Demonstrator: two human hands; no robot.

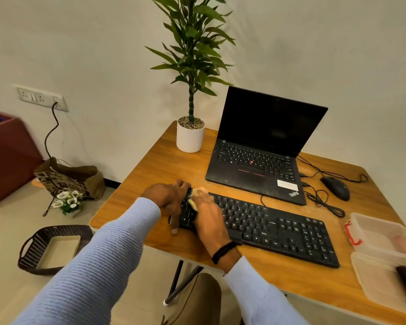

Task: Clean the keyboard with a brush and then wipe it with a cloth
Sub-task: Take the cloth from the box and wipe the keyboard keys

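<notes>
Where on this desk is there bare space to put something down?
Bare wood lies between the plant pot and the keyboard, and along the front edge of the table below it. It is crowded at right: mouse, cables, plastic containers.

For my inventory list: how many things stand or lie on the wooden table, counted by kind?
Keyboard: 1
Laptop: 1
Mouse: 1
Potted plant: 1
Clear plastic containers: 2
Total: 6
</notes>
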